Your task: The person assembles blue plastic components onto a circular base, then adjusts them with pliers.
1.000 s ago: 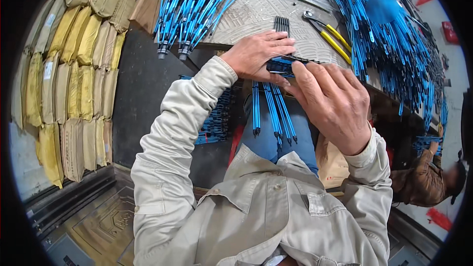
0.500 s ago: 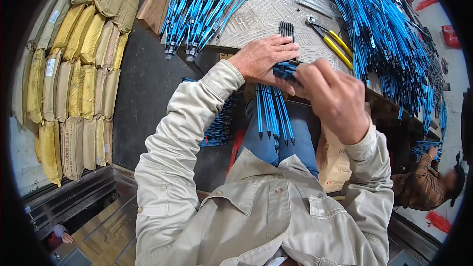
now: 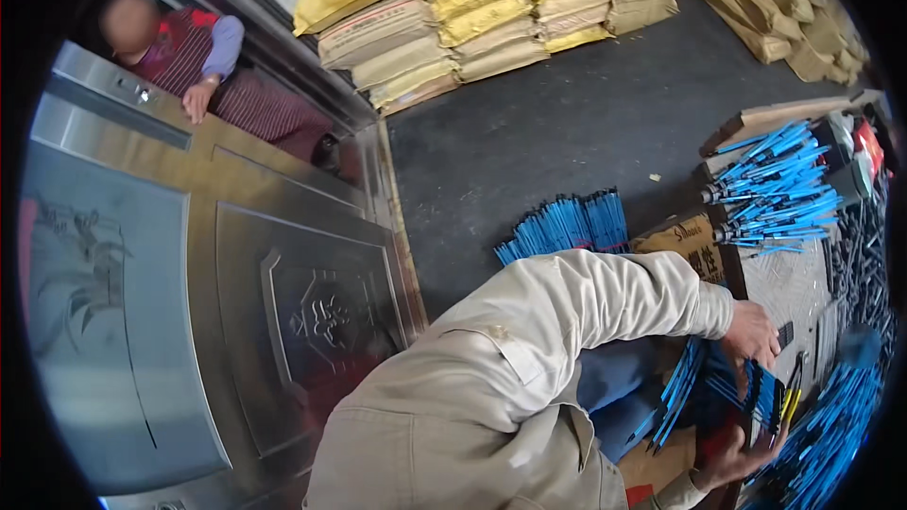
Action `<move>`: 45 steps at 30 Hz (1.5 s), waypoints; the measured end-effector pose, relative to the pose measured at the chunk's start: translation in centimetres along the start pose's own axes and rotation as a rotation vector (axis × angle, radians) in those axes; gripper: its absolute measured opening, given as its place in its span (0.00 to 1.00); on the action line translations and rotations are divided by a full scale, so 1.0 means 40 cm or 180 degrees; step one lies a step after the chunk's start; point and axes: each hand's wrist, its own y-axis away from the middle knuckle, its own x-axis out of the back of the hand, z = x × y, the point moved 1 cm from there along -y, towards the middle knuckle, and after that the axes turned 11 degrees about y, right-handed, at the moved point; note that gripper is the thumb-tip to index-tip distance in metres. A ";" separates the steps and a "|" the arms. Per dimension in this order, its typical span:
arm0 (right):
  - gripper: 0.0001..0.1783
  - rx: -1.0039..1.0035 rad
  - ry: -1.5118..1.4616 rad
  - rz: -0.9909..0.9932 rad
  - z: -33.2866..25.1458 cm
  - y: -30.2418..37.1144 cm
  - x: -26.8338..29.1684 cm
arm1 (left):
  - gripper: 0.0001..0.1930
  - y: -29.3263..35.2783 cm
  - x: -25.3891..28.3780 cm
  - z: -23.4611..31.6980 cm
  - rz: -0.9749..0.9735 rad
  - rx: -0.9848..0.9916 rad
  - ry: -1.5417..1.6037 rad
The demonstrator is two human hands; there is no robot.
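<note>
At the right, by the worktable's near edge, my left hand is closed around a bunch of thin blue sticks with black tips. Their long ends hang over my lap. Just below, my right hand reaches up to a row of blue sticks with black fittings; its fingers close on the lower end, partly hidden. Beside this row are the yellow handles of a cutting tool. A small dark comb-like piece lies by my left fingertips.
The worktable bears piles of blue sticks and more at its lower right. Bundles of sticks stand on the floor beside a carton. Stacked sacks line the wall. A person holds the metal door.
My view has swung left, bringing the door and a person into sight; my hands now appear at the right. My right hand has turned, showing more of its palm side.
</note>
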 end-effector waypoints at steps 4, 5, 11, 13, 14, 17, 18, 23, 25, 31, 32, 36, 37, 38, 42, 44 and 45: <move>0.27 -0.0644 -0.0542 -0.1280 0.093 0.038 -0.100 | 0.25 0.023 0.032 0.037 -0.0108 0.0394 0.0187; 0.27 -0.0934 -0.0923 -0.1661 0.106 0.037 -0.112 | 0.25 0.016 0.038 0.045 0.0063 0.0455 0.0464; 0.25 -0.1033 -0.1392 -0.1443 0.118 0.049 -0.181 | 0.24 -0.030 -0.038 -0.019 0.0563 -0.0297 0.0632; 0.22 -0.2388 -0.1758 -0.1449 0.203 0.109 -0.172 | 0.24 -0.006 -0.022 -0.009 0.0681 -0.0062 0.1085; 0.22 -0.2517 -0.1511 -0.1234 0.159 0.080 -0.189 | 0.21 0.006 -0.011 -0.016 0.0723 -0.0276 0.1388; 0.13 -0.2073 -0.2472 -0.1125 -0.048 -0.065 -0.155 | 0.26 -0.022 0.100 0.068 -0.0263 0.0418 0.0915; 0.12 -0.1498 -0.2261 -0.1006 -0.077 -0.095 -0.111 | 0.27 -0.045 0.115 0.105 -0.0487 0.0745 0.1005; 0.12 -0.1717 -0.3003 -0.0550 -0.200 -0.142 0.153 | 0.20 -0.142 0.052 0.332 -0.0471 0.1386 0.2312; 0.15 -0.1732 -0.3129 -0.0753 -0.200 -0.099 0.209 | 0.18 -0.144 -0.014 0.400 -0.0495 0.1568 0.2763; 0.18 -0.2341 -0.2876 -0.0769 -0.132 0.129 0.263 | 0.15 -0.014 -0.287 0.504 -0.0165 0.2734 0.4401; 0.18 -0.2766 -0.3006 -0.0903 -0.122 0.169 0.256 | 0.15 0.031 -0.334 0.511 -0.0123 0.2994 0.4455; 0.18 -0.3551 -0.3209 -0.1042 -0.086 0.270 0.222 | 0.18 0.170 -0.436 0.523 0.0029 0.3512 0.4282; 0.18 -0.3497 -0.3256 -0.1055 -0.077 0.268 0.224 | 0.18 0.170 -0.425 0.510 0.0052 0.3504 0.4218; 0.18 -0.3541 -0.3301 -0.1110 -0.076 0.267 0.224 | 0.18 0.172 -0.400 0.503 0.0373 0.3413 0.4447; 0.18 -0.3418 -0.3459 -0.1231 -0.066 0.280 0.210 | 0.13 0.078 -0.196 0.406 0.0982 0.3191 0.4154; 0.18 -0.3569 -0.3527 -0.1405 -0.074 0.260 0.209 | 0.11 -0.034 -0.050 0.335 0.0843 0.3180 0.2954; 0.18 -0.3770 -0.3500 -0.1522 -0.075 0.251 0.208 | 0.10 -0.077 -0.001 0.280 0.0816 0.2911 0.2418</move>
